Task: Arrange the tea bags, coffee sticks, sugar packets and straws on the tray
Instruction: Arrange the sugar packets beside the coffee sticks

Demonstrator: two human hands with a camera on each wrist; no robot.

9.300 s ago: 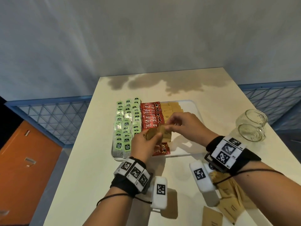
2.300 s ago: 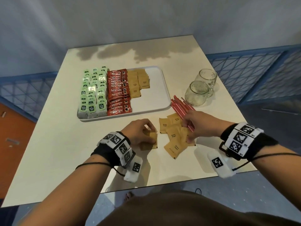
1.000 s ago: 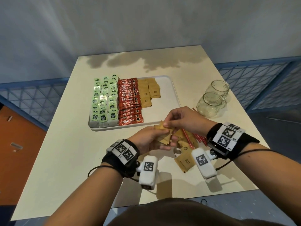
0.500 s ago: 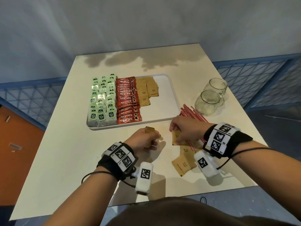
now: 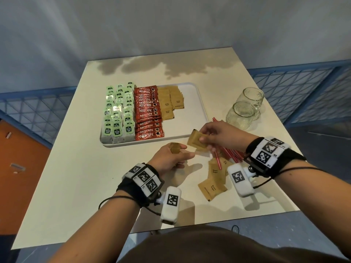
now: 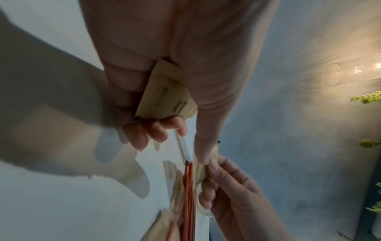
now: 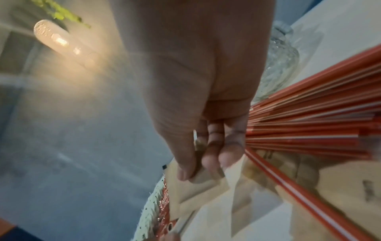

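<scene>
The white tray point(image 5: 197, 118) holds green tea bags point(image 5: 117, 114), red coffee sticks point(image 5: 149, 114) and two short rows of brown sugar packets point(image 5: 171, 103). My left hand point(image 5: 171, 156) grips a small stack of sugar packets point(image 5: 175, 148) point(image 6: 164, 97) just in front of the tray. My right hand point(image 5: 216, 135) pinches another sugar packet point(image 5: 196, 141) point(image 7: 198, 179) and holds it above the table, close to the left hand. Loose sugar packets point(image 5: 213, 185) and red straws point(image 5: 229, 154) point(image 7: 319, 127) lie on the table under the right hand.
Two glass jars point(image 5: 243, 112) stand on the table right of the tray. The cream table point(image 5: 76, 177) ends near my body. Blue lattice railings point(image 5: 296, 88) flank it, and an orange surface point(image 5: 17, 149) lies lower left.
My right hand has lifted a sugar packet off the loose pile and brought it up toward the left hand. The left hand still holds its stack in about the same place.
</scene>
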